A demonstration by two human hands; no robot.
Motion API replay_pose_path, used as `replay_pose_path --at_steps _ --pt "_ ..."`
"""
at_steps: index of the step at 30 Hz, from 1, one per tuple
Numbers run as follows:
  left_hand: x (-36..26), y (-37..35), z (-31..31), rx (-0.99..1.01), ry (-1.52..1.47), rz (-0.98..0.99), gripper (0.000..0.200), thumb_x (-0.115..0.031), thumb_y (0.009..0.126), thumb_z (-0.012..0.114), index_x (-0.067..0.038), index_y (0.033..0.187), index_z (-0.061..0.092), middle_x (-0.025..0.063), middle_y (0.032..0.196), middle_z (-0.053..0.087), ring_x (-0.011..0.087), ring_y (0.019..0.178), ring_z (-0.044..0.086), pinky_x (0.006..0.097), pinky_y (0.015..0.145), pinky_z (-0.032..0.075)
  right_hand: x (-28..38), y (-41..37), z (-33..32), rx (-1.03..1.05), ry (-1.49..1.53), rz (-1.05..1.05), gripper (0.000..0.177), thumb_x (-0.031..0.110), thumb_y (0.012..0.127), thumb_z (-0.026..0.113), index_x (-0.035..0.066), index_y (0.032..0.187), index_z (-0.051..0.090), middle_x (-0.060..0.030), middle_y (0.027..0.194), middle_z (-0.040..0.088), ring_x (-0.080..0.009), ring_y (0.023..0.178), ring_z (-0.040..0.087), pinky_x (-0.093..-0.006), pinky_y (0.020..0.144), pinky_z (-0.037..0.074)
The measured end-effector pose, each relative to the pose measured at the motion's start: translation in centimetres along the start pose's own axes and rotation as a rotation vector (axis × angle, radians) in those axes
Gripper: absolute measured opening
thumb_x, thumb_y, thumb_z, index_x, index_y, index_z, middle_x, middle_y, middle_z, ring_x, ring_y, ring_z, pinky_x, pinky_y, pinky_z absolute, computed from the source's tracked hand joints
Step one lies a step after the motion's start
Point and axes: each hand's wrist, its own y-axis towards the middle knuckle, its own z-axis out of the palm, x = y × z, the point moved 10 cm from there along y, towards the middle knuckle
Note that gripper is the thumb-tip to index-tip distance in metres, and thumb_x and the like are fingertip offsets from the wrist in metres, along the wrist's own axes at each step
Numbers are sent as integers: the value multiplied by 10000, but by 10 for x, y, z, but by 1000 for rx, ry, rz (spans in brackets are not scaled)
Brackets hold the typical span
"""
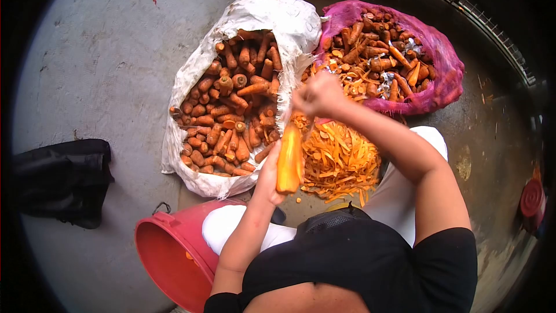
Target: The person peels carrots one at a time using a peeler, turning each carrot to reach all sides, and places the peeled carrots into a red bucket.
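A bright orange, peeled carrot (289,165) is gripped by my left hand (269,177), its broad end pointing back toward my body. My right hand (320,94) is closed in a fist just beyond the carrot's far end. Motion blurs it, and whatever it holds cannot be made out. Beneath and to the right of the carrot lies a heap of orange peelings (344,162) on the floor. To the left, a white woven sack (185,90) lies with its mouth wide, full of unpeeled carrots (229,119).
A pink mesh sack (450,81) holds more carrots, scraps and silvery bits at the upper right. A tilted red bucket (202,235) is beside my left leg. Black cloth (69,182) lies on the grey floor at left. A red round object (531,200) stands far right.
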Motion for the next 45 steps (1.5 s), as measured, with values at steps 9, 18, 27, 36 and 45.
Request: replay_pose_path --at_steps 9,18,27,36,45 --pt "-9 2 -4 20 -160 30 495 -482 968 366 -55 1178 502 138 875 600 227 740 613 342 598 537 -54 -1 23 231 81 430 380 347 854 489 174 603 716 24 412 547 -87 314 443 -271 354 351" --pt "-1 11 -6 -105 -288 -68 472 -463 963 331 -53 1045 549 130 834 633 279 705 636 400 555 528 94 -21 -21 39 426 -280 364 213 745 606 148 407 488 -22 421 470 -221 447 468 -367 493 347" --pt "1 2 9 -9 -103 -36 482 -478 965 353 -45 1096 521 118 800 602 209 626 607 342 486 523 33 -3 -7 49 132 -54 376 207 780 583 155 412 530 -35 388 429 -238 403 439 -315 552 391" --pt "-6 6 0 52 -134 4 491 -466 979 313 -44 1157 489 117 828 570 204 660 572 324 546 506 -61 7 15 189 11 399 417 372 834 495 123 550 673 -94 482 574 -241 448 582 -372 553 485" --pt "-10 6 3 -108 -287 13 382 -383 971 378 -80 1106 567 71 984 641 212 831 638 388 645 547 83 -15 -17 92 269 -186 334 247 761 611 150 444 576 -39 429 488 -223 440 484 -360 517 382"
